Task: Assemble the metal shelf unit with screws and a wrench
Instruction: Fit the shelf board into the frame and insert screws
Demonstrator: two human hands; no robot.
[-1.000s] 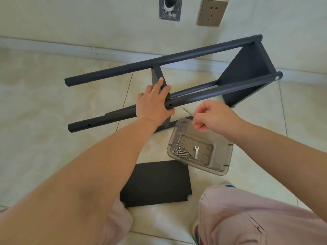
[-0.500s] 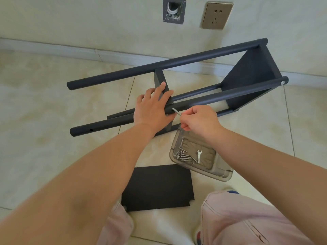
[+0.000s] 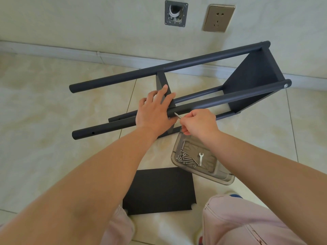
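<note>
The dark metal shelf frame [image 3: 203, 101] lies on its side on the tiled floor, with one shelf panel fixed at its right end. My left hand [image 3: 154, 110] rests over the near pole and the middle panel, fingers straight. My right hand [image 3: 198, 122] pinches a silver screw [image 3: 177, 115] whose tip meets the near pole just right of my left hand. A small silver wrench [image 3: 201, 158] and several loose screws [image 3: 184, 159] lie in a clear plastic tray [image 3: 221, 177] below my right wrist.
A loose black shelf panel [image 3: 159, 190] lies flat on the floor between my knees. The wall with a socket [image 3: 218, 17] and an open cable box [image 3: 176, 14] stands just behind the frame. Pale floor tiles spread to the left.
My right hand has carried the screw leftward from above the tray to the near pole. My left hand has stayed on the pole and middle panel.
</note>
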